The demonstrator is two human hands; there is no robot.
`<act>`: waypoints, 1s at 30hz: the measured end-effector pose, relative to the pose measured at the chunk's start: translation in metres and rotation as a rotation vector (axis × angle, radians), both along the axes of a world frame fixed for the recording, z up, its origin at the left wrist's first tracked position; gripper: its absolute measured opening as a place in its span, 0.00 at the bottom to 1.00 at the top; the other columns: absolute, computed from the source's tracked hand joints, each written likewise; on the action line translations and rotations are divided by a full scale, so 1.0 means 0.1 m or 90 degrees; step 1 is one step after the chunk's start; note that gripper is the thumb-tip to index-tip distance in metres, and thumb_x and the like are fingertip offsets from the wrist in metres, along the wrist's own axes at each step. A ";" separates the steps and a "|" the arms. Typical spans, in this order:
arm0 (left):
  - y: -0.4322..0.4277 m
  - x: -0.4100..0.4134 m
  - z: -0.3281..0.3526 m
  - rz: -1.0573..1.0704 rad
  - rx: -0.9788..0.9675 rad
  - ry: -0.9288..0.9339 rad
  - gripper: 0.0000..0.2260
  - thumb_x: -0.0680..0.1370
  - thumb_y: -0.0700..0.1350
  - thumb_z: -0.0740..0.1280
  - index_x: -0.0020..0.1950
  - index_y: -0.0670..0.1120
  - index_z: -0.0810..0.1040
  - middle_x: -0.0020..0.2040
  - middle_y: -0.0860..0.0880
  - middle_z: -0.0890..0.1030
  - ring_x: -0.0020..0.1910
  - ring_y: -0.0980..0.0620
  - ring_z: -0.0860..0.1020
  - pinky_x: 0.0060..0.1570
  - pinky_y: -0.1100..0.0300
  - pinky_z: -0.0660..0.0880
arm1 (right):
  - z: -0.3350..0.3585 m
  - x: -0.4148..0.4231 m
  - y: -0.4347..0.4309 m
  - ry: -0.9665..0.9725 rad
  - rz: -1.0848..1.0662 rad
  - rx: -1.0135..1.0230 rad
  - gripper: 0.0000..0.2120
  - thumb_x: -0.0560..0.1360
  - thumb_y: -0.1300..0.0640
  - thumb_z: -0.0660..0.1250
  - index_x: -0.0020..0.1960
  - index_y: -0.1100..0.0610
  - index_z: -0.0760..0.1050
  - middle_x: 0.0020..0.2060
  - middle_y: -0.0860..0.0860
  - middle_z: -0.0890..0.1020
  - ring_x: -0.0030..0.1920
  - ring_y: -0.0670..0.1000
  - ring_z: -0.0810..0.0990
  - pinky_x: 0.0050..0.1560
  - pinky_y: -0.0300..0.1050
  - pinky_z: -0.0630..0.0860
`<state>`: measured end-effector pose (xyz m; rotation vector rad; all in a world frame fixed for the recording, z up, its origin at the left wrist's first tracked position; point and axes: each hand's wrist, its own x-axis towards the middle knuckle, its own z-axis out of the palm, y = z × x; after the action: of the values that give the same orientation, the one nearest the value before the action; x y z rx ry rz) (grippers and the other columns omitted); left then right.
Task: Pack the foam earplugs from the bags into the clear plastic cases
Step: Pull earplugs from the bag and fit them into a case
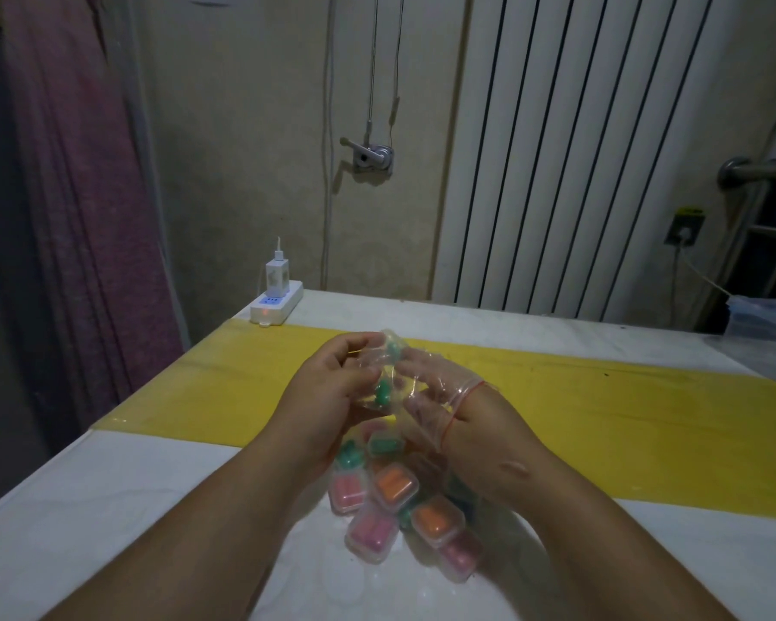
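Note:
A clear plastic bag (pixel 379 372) with green foam earplugs (pixel 382 392) inside is held up above the table between both hands. My left hand (pixel 328 396) grips the bag's left side. My right hand (pixel 458 414) has its fingers pushed into the bag's red-edged mouth, so the film covers them. Below the hands a pile of small clear plastic cases lies on the table, filled with orange earplugs (pixel 393 486), pink earplugs (pixel 370 533) and green earplugs (pixel 384 443). My forearms hide part of the pile.
The table has a white top (pixel 108 508) crossed by a yellow strip (pixel 623 419). A white power strip with a charger (pixel 276 298) sits at the far left corner. A plastic sheet (pixel 767 324) lies at the right edge. A radiator stands behind.

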<state>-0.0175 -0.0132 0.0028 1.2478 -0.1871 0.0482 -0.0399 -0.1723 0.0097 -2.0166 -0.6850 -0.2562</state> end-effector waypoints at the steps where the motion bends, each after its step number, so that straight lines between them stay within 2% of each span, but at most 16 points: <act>1: 0.00 0.00 -0.01 0.002 0.007 0.001 0.13 0.77 0.31 0.60 0.57 0.43 0.78 0.52 0.40 0.82 0.42 0.42 0.80 0.42 0.47 0.78 | -0.02 0.03 -0.01 -0.019 -0.041 -0.027 0.15 0.78 0.57 0.63 0.62 0.44 0.75 0.65 0.38 0.74 0.64 0.35 0.71 0.66 0.35 0.68; 2: 0.00 0.01 -0.01 0.003 0.015 0.003 0.12 0.78 0.31 0.61 0.56 0.43 0.78 0.52 0.39 0.81 0.43 0.41 0.79 0.46 0.43 0.77 | -0.02 0.03 -0.01 -0.022 -0.059 -0.032 0.16 0.77 0.54 0.63 0.63 0.44 0.76 0.64 0.39 0.74 0.63 0.38 0.72 0.66 0.39 0.69; 4: 0.01 0.01 -0.02 0.014 0.041 0.011 0.09 0.78 0.33 0.63 0.55 0.43 0.78 0.51 0.37 0.80 0.44 0.39 0.78 0.51 0.37 0.74 | -0.03 0.03 0.00 -0.018 -0.059 -0.001 0.15 0.76 0.55 0.63 0.61 0.45 0.76 0.56 0.41 0.78 0.51 0.37 0.76 0.56 0.38 0.73; 6: 0.00 0.02 -0.02 0.022 0.066 0.012 0.07 0.79 0.35 0.63 0.54 0.42 0.77 0.49 0.37 0.79 0.43 0.38 0.78 0.50 0.38 0.74 | -0.01 0.00 0.02 0.042 -0.046 0.084 0.13 0.78 0.60 0.64 0.61 0.48 0.76 0.48 0.46 0.80 0.40 0.36 0.77 0.42 0.33 0.73; 8: 0.00 0.02 -0.03 0.018 0.072 0.010 0.05 0.79 0.35 0.62 0.51 0.42 0.76 0.48 0.37 0.79 0.42 0.38 0.78 0.49 0.40 0.76 | 0.02 -0.01 0.02 0.057 -0.058 0.132 0.12 0.78 0.64 0.64 0.56 0.48 0.77 0.48 0.49 0.79 0.36 0.35 0.77 0.36 0.31 0.74; 11: -0.01 0.02 -0.03 0.009 0.063 0.001 0.07 0.80 0.34 0.61 0.47 0.44 0.76 0.45 0.39 0.78 0.39 0.43 0.77 0.40 0.50 0.79 | 0.06 -0.02 0.02 0.038 -0.052 0.127 0.13 0.79 0.63 0.64 0.46 0.46 0.80 0.37 0.40 0.80 0.33 0.36 0.76 0.34 0.32 0.71; 14: -0.02 0.00 -0.02 0.004 0.048 0.005 0.07 0.80 0.34 0.61 0.47 0.44 0.75 0.42 0.42 0.80 0.36 0.46 0.77 0.38 0.52 0.80 | 0.06 -0.04 0.02 0.091 -0.028 0.150 0.16 0.79 0.66 0.62 0.42 0.48 0.80 0.27 0.36 0.78 0.27 0.37 0.75 0.31 0.36 0.74; 16: -0.02 0.00 -0.01 -0.002 0.038 0.010 0.06 0.80 0.34 0.61 0.47 0.43 0.75 0.40 0.43 0.80 0.36 0.47 0.77 0.38 0.51 0.80 | 0.05 -0.04 0.04 0.080 -0.047 0.139 0.18 0.80 0.65 0.62 0.41 0.45 0.81 0.31 0.37 0.80 0.31 0.39 0.78 0.38 0.43 0.80; 17: -0.02 0.00 -0.01 -0.006 0.035 0.012 0.06 0.80 0.34 0.61 0.48 0.43 0.75 0.40 0.44 0.80 0.36 0.47 0.77 0.38 0.51 0.81 | 0.04 -0.03 0.05 0.059 -0.071 0.123 0.18 0.80 0.63 0.62 0.42 0.43 0.81 0.35 0.38 0.82 0.35 0.39 0.80 0.41 0.42 0.80; 19: -0.03 -0.01 0.00 -0.014 0.038 0.014 0.06 0.80 0.35 0.60 0.49 0.43 0.75 0.39 0.44 0.80 0.36 0.48 0.77 0.37 0.52 0.81 | 0.02 0.00 0.05 0.032 -0.097 0.102 0.17 0.80 0.61 0.62 0.45 0.41 0.80 0.42 0.38 0.82 0.40 0.35 0.80 0.39 0.30 0.75; 21: -0.04 -0.02 0.00 -0.020 0.044 0.014 0.05 0.80 0.36 0.61 0.50 0.42 0.75 0.39 0.44 0.81 0.36 0.48 0.77 0.37 0.53 0.81 | 0.00 0.02 0.04 0.030 -0.105 0.091 0.15 0.80 0.61 0.63 0.48 0.39 0.79 0.46 0.38 0.81 0.43 0.33 0.80 0.38 0.25 0.72; 24: -0.03 -0.02 0.00 -0.027 0.046 0.015 0.04 0.81 0.36 0.61 0.50 0.42 0.75 0.42 0.42 0.81 0.37 0.47 0.77 0.36 0.54 0.80 | -0.04 0.05 0.03 0.000 -0.140 0.042 0.12 0.77 0.56 0.67 0.51 0.37 0.79 0.49 0.37 0.79 0.50 0.38 0.79 0.49 0.34 0.75; 25: -0.03 -0.02 0.00 -0.031 0.047 0.014 0.04 0.81 0.36 0.61 0.50 0.42 0.75 0.43 0.41 0.81 0.38 0.46 0.77 0.35 0.54 0.80 | -0.04 0.05 0.04 -0.003 -0.146 0.042 0.12 0.77 0.55 0.68 0.50 0.37 0.78 0.46 0.36 0.79 0.47 0.38 0.79 0.49 0.35 0.75; 27: -0.04 -0.02 -0.01 -0.044 0.049 0.011 0.04 0.81 0.36 0.61 0.49 0.42 0.75 0.44 0.40 0.80 0.40 0.44 0.75 0.35 0.53 0.81 | -0.03 0.04 0.03 -0.003 -0.157 0.037 0.11 0.76 0.56 0.68 0.46 0.38 0.76 0.40 0.37 0.77 0.39 0.36 0.76 0.42 0.33 0.73; 30: -0.05 -0.02 -0.01 -0.053 0.048 0.009 0.04 0.81 0.36 0.61 0.49 0.41 0.74 0.44 0.39 0.79 0.42 0.43 0.74 0.36 0.53 0.81 | -0.01 0.02 0.02 -0.025 -0.188 -0.001 0.14 0.77 0.57 0.68 0.42 0.37 0.73 0.41 0.38 0.76 0.39 0.37 0.76 0.37 0.29 0.71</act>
<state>-0.0196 -0.0184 0.0013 1.3147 -0.2304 -0.0390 -0.0376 -0.1701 0.0091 -2.1153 -0.4088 -0.4688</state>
